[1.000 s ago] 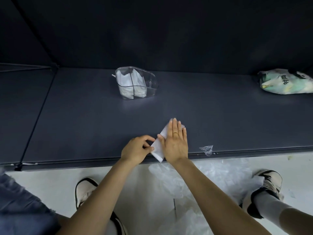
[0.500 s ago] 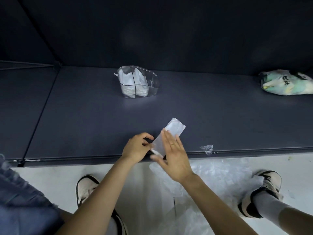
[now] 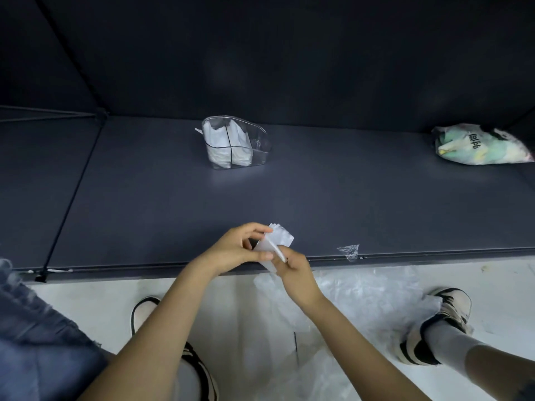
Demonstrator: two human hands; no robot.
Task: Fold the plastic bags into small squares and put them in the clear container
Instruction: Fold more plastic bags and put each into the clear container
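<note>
Head view: both hands hold a small white folded plastic bag (image 3: 276,241) just above the near edge of the dark grey surface (image 3: 144,204), likely to make another fold. The left hand (image 3: 236,247) pinches its left side and the right hand (image 3: 295,269) pinches its lower corner. The thin, translucent bag is already a narrow layered strip, well apart from the clear plastic divided container (image 3: 262,146) holding folded white bags further back.

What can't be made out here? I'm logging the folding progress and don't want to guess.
- Head view: number of folds in the bag; the left hand and right hand cover it.
- Count of folded bags in the container: they overlap.
- Floor plastic: cut off by the bottom edge.
</note>
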